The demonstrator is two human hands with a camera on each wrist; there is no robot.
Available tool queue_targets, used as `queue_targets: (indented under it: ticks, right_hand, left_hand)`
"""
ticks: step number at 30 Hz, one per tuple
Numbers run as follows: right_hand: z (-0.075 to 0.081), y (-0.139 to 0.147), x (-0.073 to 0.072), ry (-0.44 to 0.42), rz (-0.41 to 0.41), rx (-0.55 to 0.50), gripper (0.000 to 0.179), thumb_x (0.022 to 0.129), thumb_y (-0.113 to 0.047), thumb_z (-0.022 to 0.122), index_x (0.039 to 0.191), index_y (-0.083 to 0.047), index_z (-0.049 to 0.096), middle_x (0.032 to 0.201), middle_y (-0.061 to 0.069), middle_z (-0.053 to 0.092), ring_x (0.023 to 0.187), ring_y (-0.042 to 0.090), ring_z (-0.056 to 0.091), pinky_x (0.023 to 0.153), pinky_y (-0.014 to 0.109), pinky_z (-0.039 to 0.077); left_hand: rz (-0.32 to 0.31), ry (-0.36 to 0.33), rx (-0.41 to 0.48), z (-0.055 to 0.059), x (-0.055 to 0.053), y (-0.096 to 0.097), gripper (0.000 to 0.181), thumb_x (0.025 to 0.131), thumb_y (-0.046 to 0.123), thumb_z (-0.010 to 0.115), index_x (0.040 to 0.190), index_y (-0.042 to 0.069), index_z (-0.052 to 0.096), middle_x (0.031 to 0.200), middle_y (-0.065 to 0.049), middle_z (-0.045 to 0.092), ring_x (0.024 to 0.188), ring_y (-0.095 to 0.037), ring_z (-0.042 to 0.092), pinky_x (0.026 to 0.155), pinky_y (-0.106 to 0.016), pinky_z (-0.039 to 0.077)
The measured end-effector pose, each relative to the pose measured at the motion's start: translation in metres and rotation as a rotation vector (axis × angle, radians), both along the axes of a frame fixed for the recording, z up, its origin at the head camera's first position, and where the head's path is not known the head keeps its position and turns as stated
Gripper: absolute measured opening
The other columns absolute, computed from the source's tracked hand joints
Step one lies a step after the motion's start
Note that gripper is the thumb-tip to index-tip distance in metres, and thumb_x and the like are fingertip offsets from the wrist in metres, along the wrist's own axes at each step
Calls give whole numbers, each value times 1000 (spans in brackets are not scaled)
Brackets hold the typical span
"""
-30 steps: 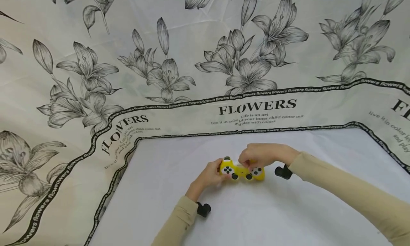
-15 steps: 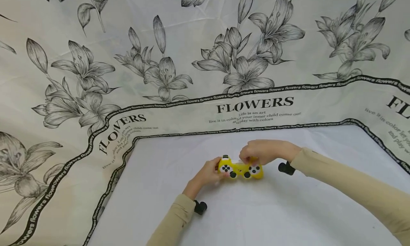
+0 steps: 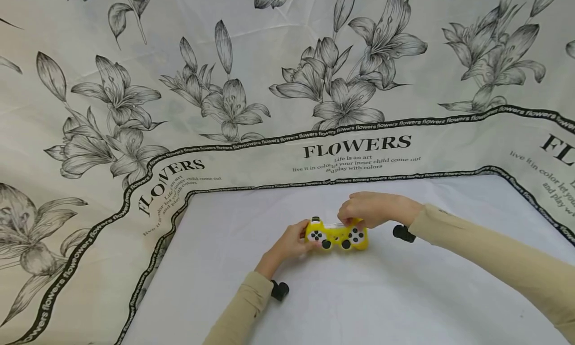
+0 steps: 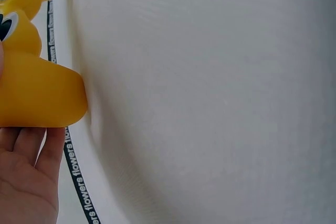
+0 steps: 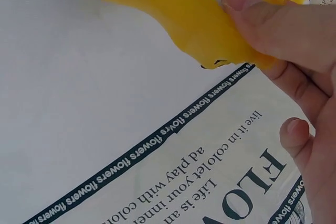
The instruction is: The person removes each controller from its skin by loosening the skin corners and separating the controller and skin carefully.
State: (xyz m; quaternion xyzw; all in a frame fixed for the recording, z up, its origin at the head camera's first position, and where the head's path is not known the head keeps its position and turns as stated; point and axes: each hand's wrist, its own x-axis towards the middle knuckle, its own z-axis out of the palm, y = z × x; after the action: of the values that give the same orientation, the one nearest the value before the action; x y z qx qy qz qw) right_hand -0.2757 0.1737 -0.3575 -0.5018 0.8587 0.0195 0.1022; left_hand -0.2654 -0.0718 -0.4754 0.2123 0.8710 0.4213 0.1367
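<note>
A yellow toy game controller (image 3: pixel 335 234) with white button areas and black buttons is held over the white table, its front facing up. My left hand (image 3: pixel 289 244) grips its left end, thumb near the left stick. In the left wrist view, the fingers of the left hand (image 4: pixel 29 177) lie behind a smooth yellow handle of the controller (image 4: pixel 44 90). My right hand (image 3: pixel 370 208) pinches the upper right edge. Seen from the right wrist, the thumb of the right hand (image 5: pixel 294 35) presses the face of the controller (image 5: pixel 157 3) beside the buttons, with a finger behind it.
A white cloth (image 3: pixel 233 220) covers the table. Behind and to the left hangs a pale curtain (image 3: pixel 251 65) printed with grey lilies and "FLOWERS" lettering, with a black lettered band (image 3: pixel 278 187) along the table's far edge. Small black wrist cameras (image 3: pixel 279 290) sit at both cuffs.
The whole view has shifted slightly. My right hand has moved a little up and right on the controller, uncovering more of its right-hand buttons. The left hand keeps its grip.
</note>
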Motion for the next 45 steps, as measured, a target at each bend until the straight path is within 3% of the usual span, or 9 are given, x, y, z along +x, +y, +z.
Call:
queue_targets:
  ticks: [11,16,20,30,36,41,45]
  right_hand:
    - [-2,11,3,18,12,-36,28,70,-11,85,82,-19,61,77,-12,57,72,3,45,71,25,40]
    - [-2,15,1,59,39,-78,20,76,-9,80,83,-18,64,79,-11,61,71,2,46,68,22,42]
    - [0,17,-1,88,63,-105,15,81,-7,75,82,-17,64,78,-10,63,68,2,47,65,22,41]
    - [-3,15,0,190,96,-51,24,80,-19,78,89,-19,57,81,-10,55,72,2,43,65,23,38]
    - [-6,17,-4,178,47,-22,26,81,-24,76,89,-21,51,79,-12,49,72,3,40,66,23,33]
    - [-10,16,-4,133,6,-10,28,82,-27,74,91,-22,48,80,-12,46,75,4,40,69,25,33]
    - [-13,16,-4,173,-7,-22,31,80,-29,75,93,-22,47,80,-13,46,77,4,41,67,24,32]
  left_hand:
    - [-20,21,21,-3,-1,5,59,86,32,72,132,2,49,124,-10,62,113,-19,60,102,-33,47]
    - [-32,43,62,-4,-5,6,53,86,27,72,128,3,51,122,-9,63,111,-18,62,100,-30,48]
    - [-36,51,73,-2,-6,6,54,86,27,72,130,2,51,124,-10,63,114,-19,61,101,-29,47]
    - [1,-22,70,0,-3,1,71,85,30,74,141,0,42,137,-14,55,123,-23,56,106,-35,44]
    - [-36,3,67,-1,-5,1,67,84,30,75,137,2,46,131,-11,59,119,-20,59,104,-32,46]
    - [-23,-14,65,-2,-3,-2,69,83,29,75,139,1,44,135,-13,57,122,-23,57,105,-34,45]
    - [-13,-17,73,-2,-2,-5,71,84,31,74,140,2,44,135,-12,57,122,-23,57,105,-35,45]
